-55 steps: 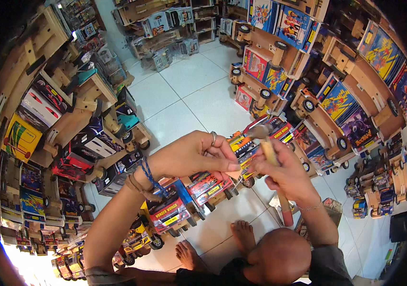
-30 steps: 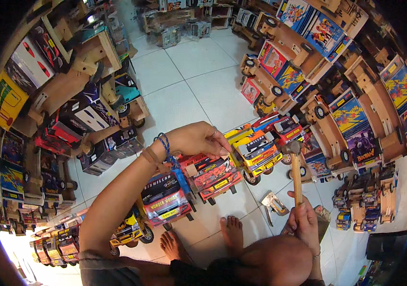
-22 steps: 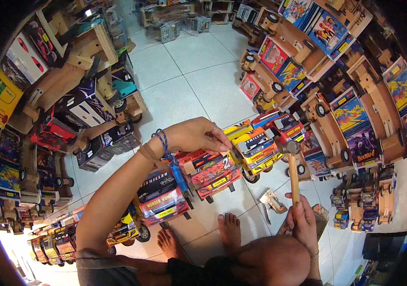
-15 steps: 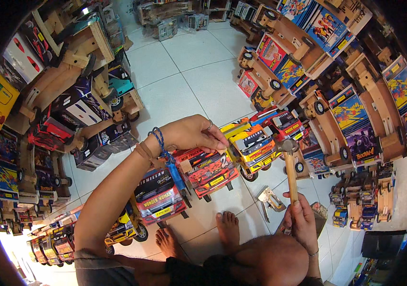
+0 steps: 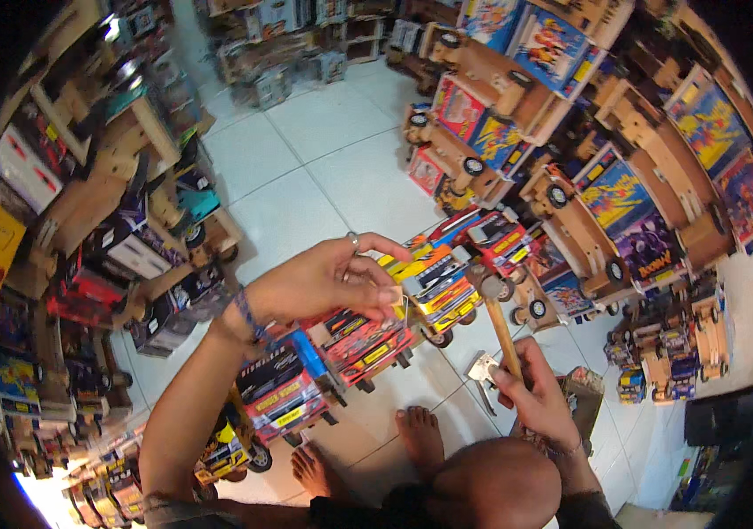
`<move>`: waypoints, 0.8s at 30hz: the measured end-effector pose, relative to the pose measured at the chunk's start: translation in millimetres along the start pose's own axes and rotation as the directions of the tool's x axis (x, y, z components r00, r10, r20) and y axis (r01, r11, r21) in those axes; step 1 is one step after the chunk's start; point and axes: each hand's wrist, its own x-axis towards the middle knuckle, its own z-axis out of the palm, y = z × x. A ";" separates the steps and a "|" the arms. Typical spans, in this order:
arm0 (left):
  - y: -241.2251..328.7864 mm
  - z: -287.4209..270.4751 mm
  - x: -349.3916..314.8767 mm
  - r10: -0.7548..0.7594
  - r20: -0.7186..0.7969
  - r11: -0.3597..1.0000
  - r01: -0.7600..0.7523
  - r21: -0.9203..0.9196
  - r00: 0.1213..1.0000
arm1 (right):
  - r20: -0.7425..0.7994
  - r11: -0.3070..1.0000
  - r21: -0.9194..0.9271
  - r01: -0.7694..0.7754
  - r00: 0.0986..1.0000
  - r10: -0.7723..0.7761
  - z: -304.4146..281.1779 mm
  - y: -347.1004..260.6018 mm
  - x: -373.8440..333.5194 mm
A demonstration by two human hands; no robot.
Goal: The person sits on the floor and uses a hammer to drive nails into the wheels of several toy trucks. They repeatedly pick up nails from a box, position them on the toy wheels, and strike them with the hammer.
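Wooden-handled hammer [image 5: 503, 339] in grip above row of toy trucks

The right hand [image 5: 535, 394] is closed around the handle, the metal head raised at the upper end, beside the yellow truck [image 5: 440, 286] in view; whether the two touch cannot be told. The left hand [image 5: 314, 289], ringed and with a blue braided band [image 5: 251, 317] at the wrist, is partly curled over the red truck [image 5: 367, 351], index finger stretched out. It pinches what looks like a pale chip [image 5: 393, 294] at the tip of the thumb, its exact shape lost to blur. The red truck stands between the yellow truck and a blue-and-red truck [image 5: 281, 397], all with their fronts toward the person. A metal tool [image 5: 482, 367] lies on the white tiled floor [image 5: 306, 198] just beyond the right hand, which partly hides it. Two bare feet [image 5: 418, 430] are planted near the row. More trucks are piled high along both sides, with wheels and bare wood undersides showing, and a smaller cluster [image 5: 672, 353] is at far right.
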 end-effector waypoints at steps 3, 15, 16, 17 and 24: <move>19.2 28.2 -10.9 0.119 0.016 0.989 -0.120 0.084 0.993 | -0.007 0.987 -0.156 0.047 0.999 -0.049 6.0 -16.8 16.9; 18.6 72.5 -8.5 0.522 -0.054 0.778 -0.450 0.438 0.851 | 0.312 0.905 0.425 -0.024 0.942 -0.121 35.1 -37.6 31.7; 14.7 77.1 -7.8 0.502 -0.129 0.828 -0.432 0.358 0.855 | 0.317 0.900 0.433 -0.038 0.942 -0.113 34.4 -36.5 31.0; 12.9 78.1 -6.7 0.520 -0.109 0.808 -0.447 0.383 0.847 | 0.324 0.898 0.436 -0.059 0.941 -0.096 32.6 -36.0 30.7; 2.1 89.2 -5.5 0.587 -0.080 0.721 -0.475 0.505 0.806 | 0.226 0.909 0.417 -0.003 0.969 -0.101 35.7 -38.0 20.8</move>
